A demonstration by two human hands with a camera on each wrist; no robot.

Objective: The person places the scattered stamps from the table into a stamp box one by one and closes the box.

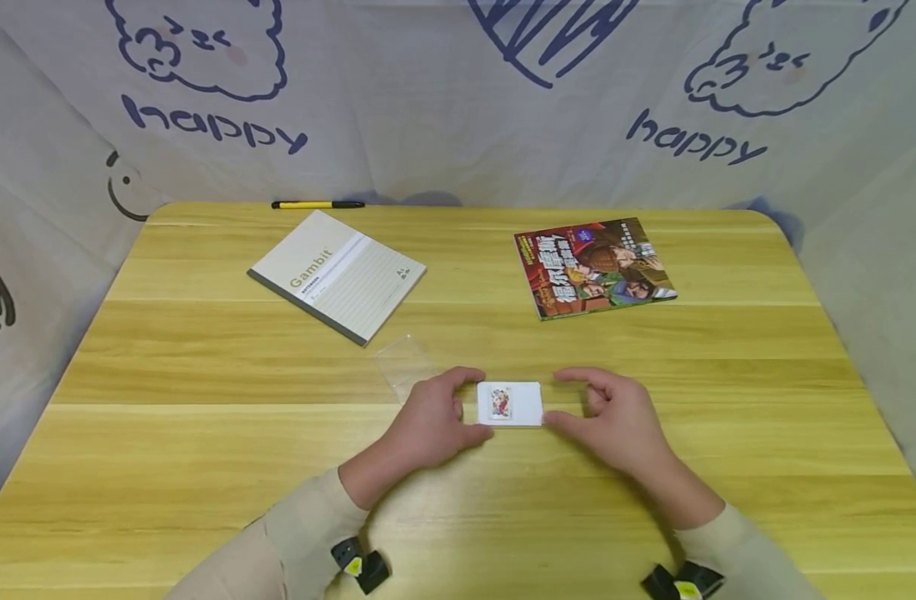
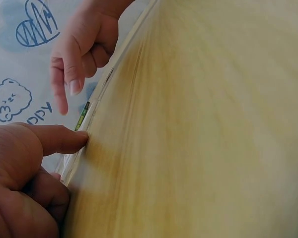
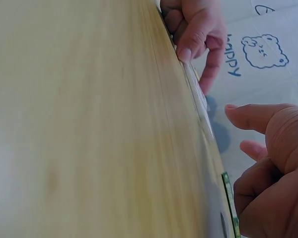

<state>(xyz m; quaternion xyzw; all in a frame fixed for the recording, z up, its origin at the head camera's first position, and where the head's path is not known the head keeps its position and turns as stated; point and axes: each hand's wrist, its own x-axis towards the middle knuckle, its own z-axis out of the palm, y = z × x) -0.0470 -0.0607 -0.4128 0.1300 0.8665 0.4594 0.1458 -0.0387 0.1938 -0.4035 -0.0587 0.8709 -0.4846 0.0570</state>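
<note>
A small white rectangular card [image 1: 528, 404], or a thin stack of them, lies on the wooden table [image 1: 458, 517] with a small colourful picture [image 1: 500, 403] on its left half. At its left end my left hand [image 1: 432, 421] holds it, thumb on the near edge and index finger on the far edge. My right hand [image 1: 621, 423] is at the other end, its thumb tip right by the near right corner. Its index finger stretches out apart from the card, the other fingers bent in. In the right wrist view the left hand [image 3: 198, 32] has its thumb on the thin pale edge.
A clear plastic sheet [image 1: 405, 360] lies just beyond the left hand. Farther back are a Gambit notebook [image 1: 337, 279], a yellow and black pen [image 1: 317, 205] and a colourful comic-style book [image 1: 596, 268]. A white cloth [image 1: 458, 108] with drawings hangs behind the table.
</note>
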